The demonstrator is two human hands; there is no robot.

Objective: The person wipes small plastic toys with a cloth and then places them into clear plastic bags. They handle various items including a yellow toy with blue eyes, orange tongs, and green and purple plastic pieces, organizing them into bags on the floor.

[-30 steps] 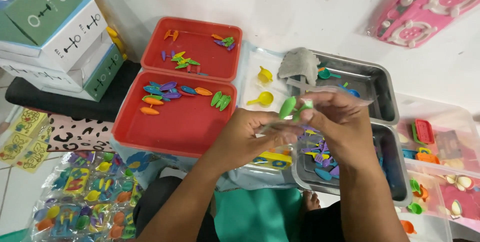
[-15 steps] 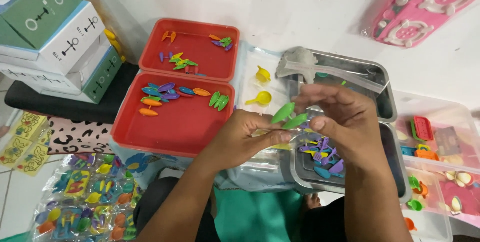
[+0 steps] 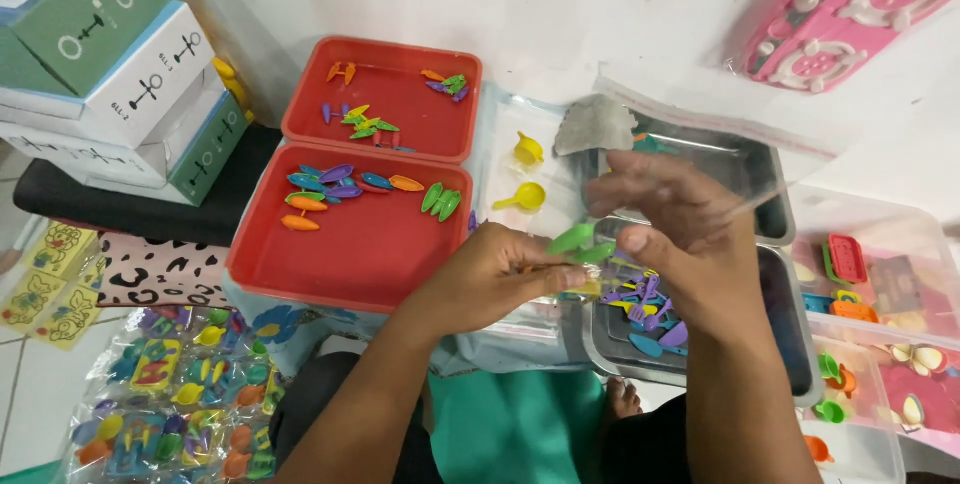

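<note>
Green plastic toy pieces (image 3: 582,241) pinched in left hand (image 3: 500,274) fingertips, over near metal tray (image 3: 790,329); right hand (image 3: 680,234) fingers half-curled beside them, holding a clear bag; pieces look light, stiff, slippery; grip by stems; red trays (image 3: 340,254) left.

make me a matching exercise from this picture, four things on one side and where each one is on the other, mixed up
Things:
1. green leaf-shaped pieces
2. yellow scoops
3. pink toy tray
4. stacked boxes

Places:
A. far left, beside the red trays
B. pinched between the left hand and right hand
C. top right corner
D. on the clear sheet just right of the red trays

Pairs: 1-B, 2-D, 3-C, 4-A
</note>
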